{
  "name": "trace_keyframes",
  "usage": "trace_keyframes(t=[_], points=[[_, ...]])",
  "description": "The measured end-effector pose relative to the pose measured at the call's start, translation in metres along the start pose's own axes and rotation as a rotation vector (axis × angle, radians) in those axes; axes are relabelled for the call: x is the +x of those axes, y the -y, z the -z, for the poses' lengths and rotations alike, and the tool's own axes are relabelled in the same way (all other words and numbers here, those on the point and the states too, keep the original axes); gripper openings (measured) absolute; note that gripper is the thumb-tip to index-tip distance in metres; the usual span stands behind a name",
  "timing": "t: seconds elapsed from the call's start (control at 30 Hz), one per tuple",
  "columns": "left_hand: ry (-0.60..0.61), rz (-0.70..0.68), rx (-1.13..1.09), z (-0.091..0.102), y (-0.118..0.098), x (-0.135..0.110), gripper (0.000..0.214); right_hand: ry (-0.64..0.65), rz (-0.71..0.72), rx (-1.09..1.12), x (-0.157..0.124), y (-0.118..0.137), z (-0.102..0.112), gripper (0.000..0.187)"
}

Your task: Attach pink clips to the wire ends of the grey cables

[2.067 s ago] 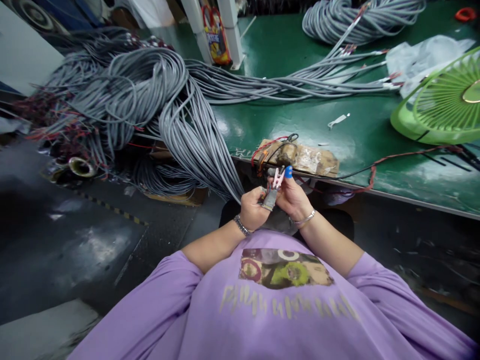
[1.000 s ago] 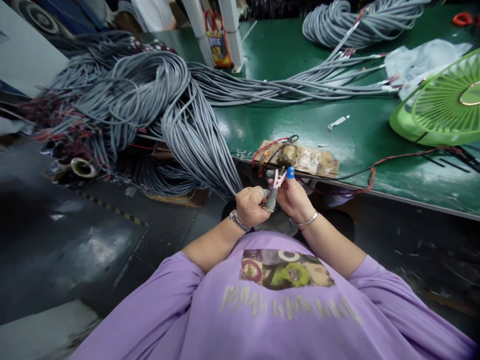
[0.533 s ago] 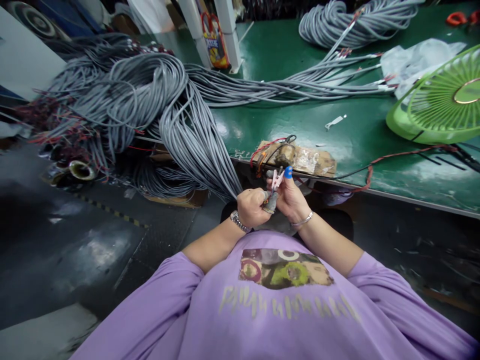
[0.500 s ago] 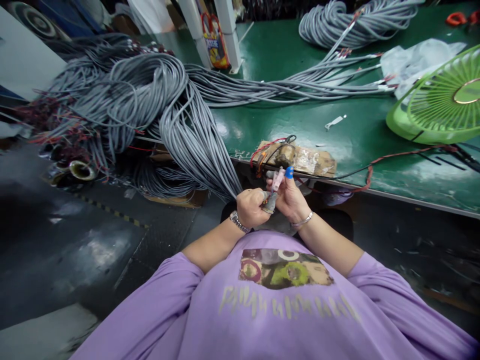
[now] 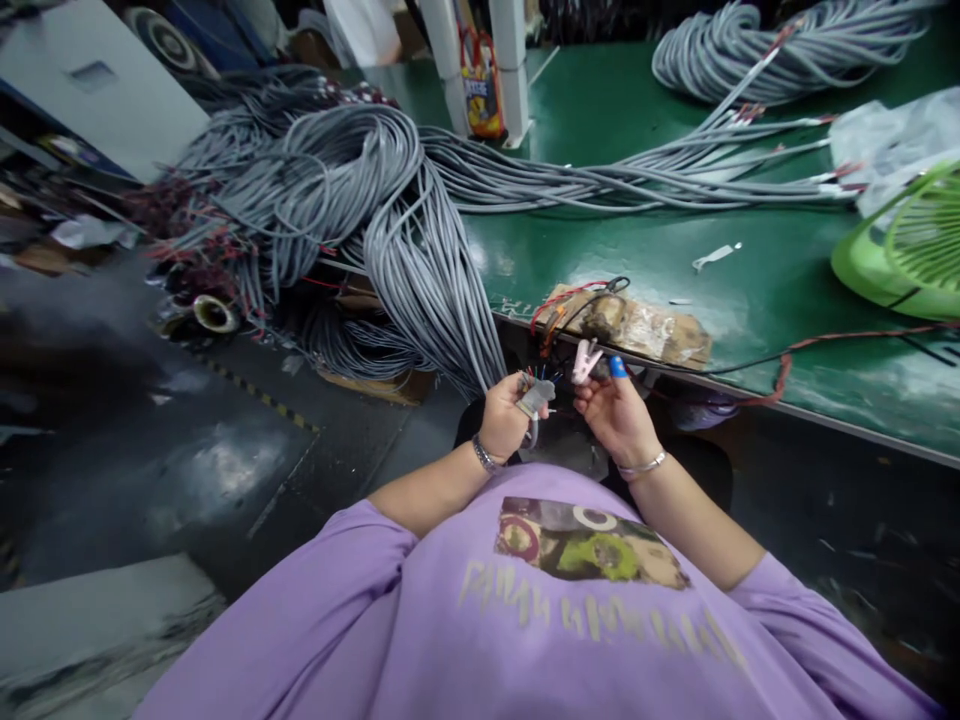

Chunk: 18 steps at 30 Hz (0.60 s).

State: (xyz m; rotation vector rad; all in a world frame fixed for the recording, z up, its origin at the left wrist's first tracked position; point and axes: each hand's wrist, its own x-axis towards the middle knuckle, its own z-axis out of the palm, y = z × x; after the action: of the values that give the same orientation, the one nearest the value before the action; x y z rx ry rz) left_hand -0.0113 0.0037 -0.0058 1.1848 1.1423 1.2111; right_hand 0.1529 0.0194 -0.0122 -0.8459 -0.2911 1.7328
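My left hand (image 5: 504, 418) is closed around the end of a grey cable (image 5: 534, 432), and thin coloured wires (image 5: 537, 374) stick out above the fingers. A worn grey covering (image 5: 538, 396) sits at its thumb. A short gap to the right, my right hand (image 5: 616, 418) pinches a pink clip (image 5: 585, 362) shaped like a clothespin at its fingertips. Blue wrapping (image 5: 617, 366) covers the tip of the right thumb. Both hands are in front of my body, just below the bench edge.
A thick bundle of grey cables (image 5: 442, 270) hangs over the edge of the green bench (image 5: 570, 240) on the left. Brown cardboard wrapped in tape (image 5: 667, 335) lies at the edge. A green fan (image 5: 885, 255) stands at right, beside a plastic bag (image 5: 900, 140).
My hands have drawn apart. The pink clip has come away from the wires with my right hand, and the coloured wire ends now show. The view has swung left.
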Motion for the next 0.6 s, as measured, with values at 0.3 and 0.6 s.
trace_keyframes(t=[0.3, 0.6], points=[[0.225, 0.021, -0.061, -0.006, -0.006, 0.004, 0.052, -0.04, 0.37, -0.216, -0.022, 0.022, 0.011, 0.029], [0.112, -0.442, 0.45, 0.012, -0.032, 0.048, 0.026, -0.259, 0.981, -1.13, -0.03, 0.115, 0.028, 0.024]])
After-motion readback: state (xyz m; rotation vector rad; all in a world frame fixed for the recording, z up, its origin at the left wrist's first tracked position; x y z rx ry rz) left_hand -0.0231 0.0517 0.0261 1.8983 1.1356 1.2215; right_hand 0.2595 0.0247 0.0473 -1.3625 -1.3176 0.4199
